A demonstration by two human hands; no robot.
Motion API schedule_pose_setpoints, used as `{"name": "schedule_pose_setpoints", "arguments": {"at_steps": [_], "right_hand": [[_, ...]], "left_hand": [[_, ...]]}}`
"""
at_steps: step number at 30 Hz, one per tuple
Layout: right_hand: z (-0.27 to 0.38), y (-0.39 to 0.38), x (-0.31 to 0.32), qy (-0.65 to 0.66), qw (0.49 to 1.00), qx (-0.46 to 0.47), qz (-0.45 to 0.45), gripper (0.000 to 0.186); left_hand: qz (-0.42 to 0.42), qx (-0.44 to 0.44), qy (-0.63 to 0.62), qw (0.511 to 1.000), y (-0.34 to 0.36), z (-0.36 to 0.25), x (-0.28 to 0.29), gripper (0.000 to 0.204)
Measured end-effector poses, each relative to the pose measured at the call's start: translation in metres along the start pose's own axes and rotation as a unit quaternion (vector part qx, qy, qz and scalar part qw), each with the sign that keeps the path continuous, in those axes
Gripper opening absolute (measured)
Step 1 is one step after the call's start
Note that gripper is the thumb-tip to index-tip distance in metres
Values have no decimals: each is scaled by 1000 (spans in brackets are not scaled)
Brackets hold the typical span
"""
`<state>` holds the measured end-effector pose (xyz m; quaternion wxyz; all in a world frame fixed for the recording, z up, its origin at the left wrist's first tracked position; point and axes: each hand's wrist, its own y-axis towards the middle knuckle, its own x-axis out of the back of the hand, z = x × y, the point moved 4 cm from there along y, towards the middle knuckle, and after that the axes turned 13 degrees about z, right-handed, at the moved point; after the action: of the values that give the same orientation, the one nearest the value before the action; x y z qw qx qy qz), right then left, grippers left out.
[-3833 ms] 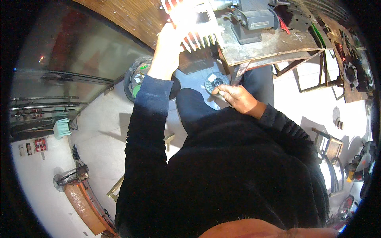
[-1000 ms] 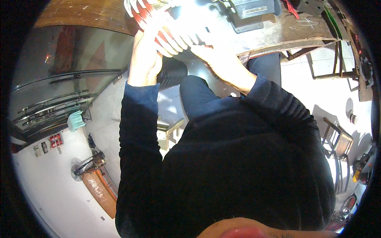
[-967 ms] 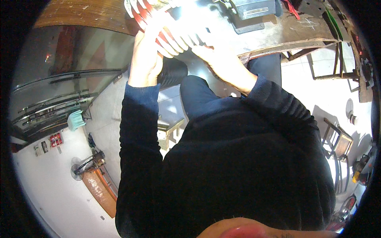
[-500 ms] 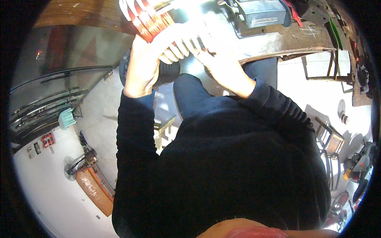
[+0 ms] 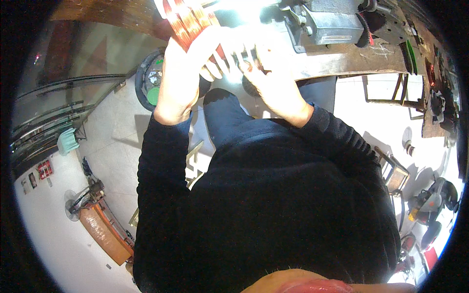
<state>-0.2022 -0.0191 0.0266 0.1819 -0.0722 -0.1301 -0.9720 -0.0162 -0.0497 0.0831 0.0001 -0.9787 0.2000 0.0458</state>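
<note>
My left hand [image 5: 178, 88] is closed on a slotted white former with red-copper wire coils [image 5: 193, 22] wound on it, at the top centre. Its thumb lies across the coils toward the right. My right hand [image 5: 283, 97] is at the former's right side with fingers bent inward; glare hides what they grip. Pale curved slats stand out below the coils, between my hands. Just right of them a grey metal machine [image 5: 332, 29] with a dark toothed wheel sits on a worn bench [image 5: 354, 61].
A round dark container with green items [image 5: 154, 95] stands below my left hand, near my legs. A wooden chair [image 5: 393, 173] and cluttered equipment [image 5: 435, 200] are at the right. At the left are a glass panel [image 5: 73, 49], a turquoise item [image 5: 68, 141] and a fan [image 5: 73, 205].
Since the oldest frame my right hand has risen from near my lap to the former. Lately both hands have shifted slightly downward in the picture, and more of the copper coils shows.
</note>
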Motion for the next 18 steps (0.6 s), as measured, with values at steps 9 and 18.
{"name": "schedule_pose_setpoints", "arguments": {"at_steps": [9, 18], "right_hand": [[-4, -2, -1, -130, 988, 81, -23, 17], [-3, -1, 0, -91, 995, 48, -14, 18]], "left_hand": [[-4, -21, 33, 999, -11, 3, -2, 44], [10, -7, 53, 999, -14, 4, 2, 54]]}}
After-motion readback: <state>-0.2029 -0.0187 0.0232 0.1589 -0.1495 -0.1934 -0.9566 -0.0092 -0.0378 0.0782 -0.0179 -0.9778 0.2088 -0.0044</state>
